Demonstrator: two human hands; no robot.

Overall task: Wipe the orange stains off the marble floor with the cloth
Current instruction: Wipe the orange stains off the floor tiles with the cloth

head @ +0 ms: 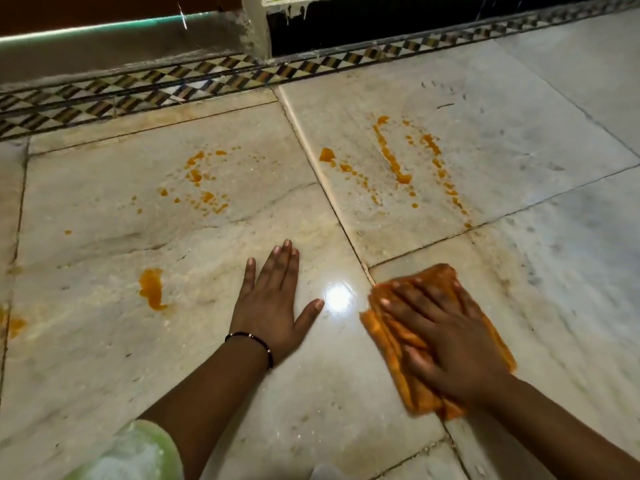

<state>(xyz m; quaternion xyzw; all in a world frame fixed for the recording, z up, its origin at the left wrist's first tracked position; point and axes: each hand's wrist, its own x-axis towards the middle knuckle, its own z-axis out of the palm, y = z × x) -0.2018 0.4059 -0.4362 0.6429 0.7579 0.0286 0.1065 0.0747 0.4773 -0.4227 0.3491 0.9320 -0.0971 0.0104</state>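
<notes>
An orange cloth [391, 337] lies flat on the marble floor [311, 393] at the lower right. My right hand [446, 337] presses on it with spread straight fingers; the hand and cloth are motion-blurred. My left hand [273, 303] rests palm-down on the bare floor to the left of the cloth, fingers straight. Orange stains lie ahead: a blob [151, 287] left of my left hand, a scatter of spots [201, 181] on the left slab, and streaks [391, 154] with a dotted line [446, 178] on the right slab.
A patterned tile border [207, 81] runs along the far edge, with a wall base [121, 53] and a dark opening [363, 26] behind it. More faint orange marks [15, 325] sit at the left edge. A light glare [337, 297] shines between my hands.
</notes>
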